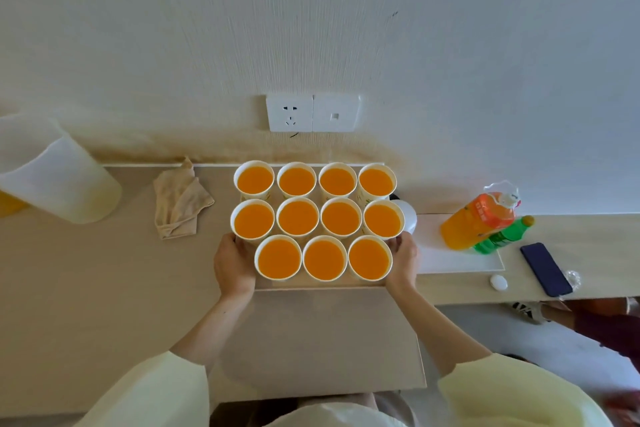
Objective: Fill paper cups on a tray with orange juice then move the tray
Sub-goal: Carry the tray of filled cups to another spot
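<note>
Both forearms are stretched forward from pale sleeves [156, 392] over the desk [104, 288], drawing slightly together. The left hand [233, 267] is clamped on the left edge of the tray [318, 284] and the right hand [403, 260] on its right edge. The thumbs are laid on top beside the front cups, and the fingers beneath are hidden. The tray is placed towards the back of the desk, close to the wall; whether it is lifted clear cannot be told. Eleven paper cups [298, 218] are carried on it in three rows, all filled nearly to the brim with orange juice, so the filling is judged finished and the moving step is taken to be in hand. A slow, level lift, shared evenly by both hands, is called for, since any tilt or jolt is likely to spill juice. Further off, a crumpled cloth [180, 201] and a pale jug [52, 173] are seen to the left, and an orange bottle [478, 218] and a phone [545, 269] to the right.
</note>
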Demonstrator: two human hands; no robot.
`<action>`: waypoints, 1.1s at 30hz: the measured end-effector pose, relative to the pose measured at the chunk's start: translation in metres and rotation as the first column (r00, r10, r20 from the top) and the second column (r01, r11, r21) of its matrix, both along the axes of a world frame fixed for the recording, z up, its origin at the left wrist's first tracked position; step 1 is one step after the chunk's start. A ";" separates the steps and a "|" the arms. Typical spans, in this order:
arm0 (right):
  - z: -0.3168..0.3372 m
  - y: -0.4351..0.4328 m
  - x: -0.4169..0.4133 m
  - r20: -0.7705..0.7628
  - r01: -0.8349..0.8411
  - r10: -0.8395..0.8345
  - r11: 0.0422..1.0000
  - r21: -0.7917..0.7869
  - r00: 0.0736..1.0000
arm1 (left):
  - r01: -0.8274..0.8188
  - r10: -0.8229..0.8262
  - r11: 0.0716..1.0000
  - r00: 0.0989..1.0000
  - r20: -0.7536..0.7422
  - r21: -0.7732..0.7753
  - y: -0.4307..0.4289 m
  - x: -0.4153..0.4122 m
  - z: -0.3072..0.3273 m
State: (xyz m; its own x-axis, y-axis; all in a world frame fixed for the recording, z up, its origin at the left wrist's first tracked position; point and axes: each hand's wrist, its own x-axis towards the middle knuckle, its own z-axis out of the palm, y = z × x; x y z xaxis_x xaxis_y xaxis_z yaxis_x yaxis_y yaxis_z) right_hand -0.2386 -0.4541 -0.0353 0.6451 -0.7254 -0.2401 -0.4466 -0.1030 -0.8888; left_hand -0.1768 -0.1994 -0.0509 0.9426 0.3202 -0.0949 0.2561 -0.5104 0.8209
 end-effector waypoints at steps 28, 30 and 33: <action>-0.033 -0.018 0.070 -0.197 -0.157 0.109 0.957 -0.246 0.974 | 0.023 -0.023 0.996 1.000 0.005 0.082 -0.013 0.071 -0.021; -0.035 -0.018 0.073 -0.194 -0.164 0.118 0.956 -0.243 0.974 | 0.026 -0.027 0.996 1.000 0.009 0.086 -0.012 0.073 -0.024; -0.040 -0.018 0.076 -0.199 -0.156 0.110 0.959 -0.236 0.974 | 0.016 -0.017 0.992 1.000 0.008 0.127 -0.011 0.073 -0.027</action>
State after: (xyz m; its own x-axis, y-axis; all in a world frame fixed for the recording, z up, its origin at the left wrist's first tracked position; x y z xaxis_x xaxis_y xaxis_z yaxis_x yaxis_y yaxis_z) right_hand -0.1621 -0.4720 -0.0755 0.7019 -0.6877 -0.1852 -0.5654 -0.3800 -0.7321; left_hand -0.1034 -0.2104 -0.0777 0.9486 0.3133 -0.0455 0.2392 -0.6151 0.7513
